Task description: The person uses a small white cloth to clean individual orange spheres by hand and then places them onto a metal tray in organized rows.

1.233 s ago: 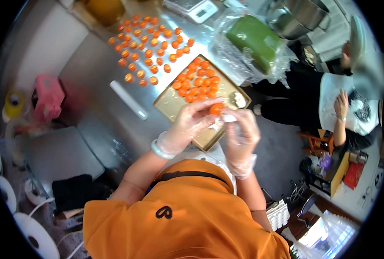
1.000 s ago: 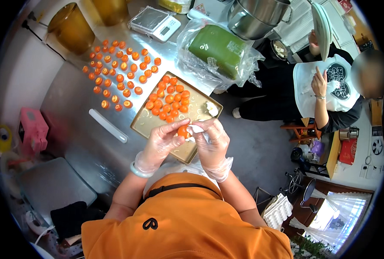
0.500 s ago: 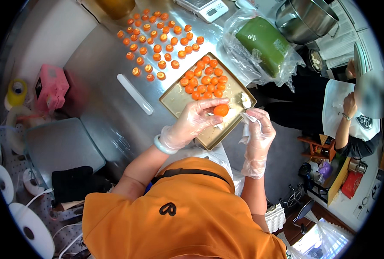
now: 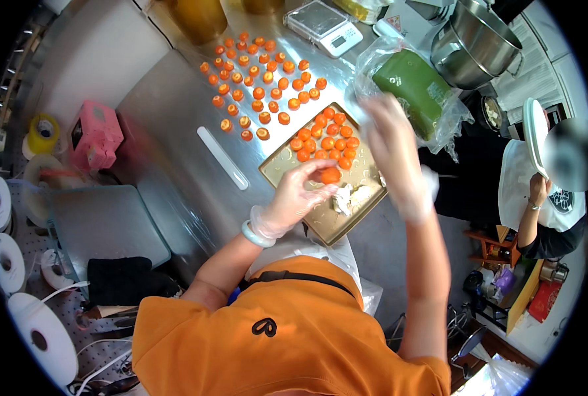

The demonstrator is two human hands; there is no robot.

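My gloved left hand (image 4: 295, 197), with a pale bangle at the wrist, pinches one round orange ball (image 4: 330, 175) that looks like a salted egg yolk. It holds the yolk over the gold baking tray (image 4: 330, 228), where several similar yolks (image 4: 329, 142) sit grouped toward the far side. Crumpled white scraps (image 4: 342, 200) lie in the tray beside the held yolk. Smeared by motion, my gloved right hand (image 4: 394, 148) is raised over the tray's right side, near the bagged green package (image 4: 409, 82). Whether its fingers hold anything does not show.
Several orange pieces (image 4: 257, 92) stand in rows on the steel table (image 4: 168, 125). A white strip-shaped tool (image 4: 222, 158) lies left of the tray. A digital scale (image 4: 327, 30) and a steel pot (image 4: 475, 46) stand behind. At the right, a person (image 4: 538, 191) holds a pale plate.
My right hand, which pinched a white tissue beside the tray, has swung up and away. My left hand keeps the yolk over the tray. White scraps there are now more exposed. The view has shifted.
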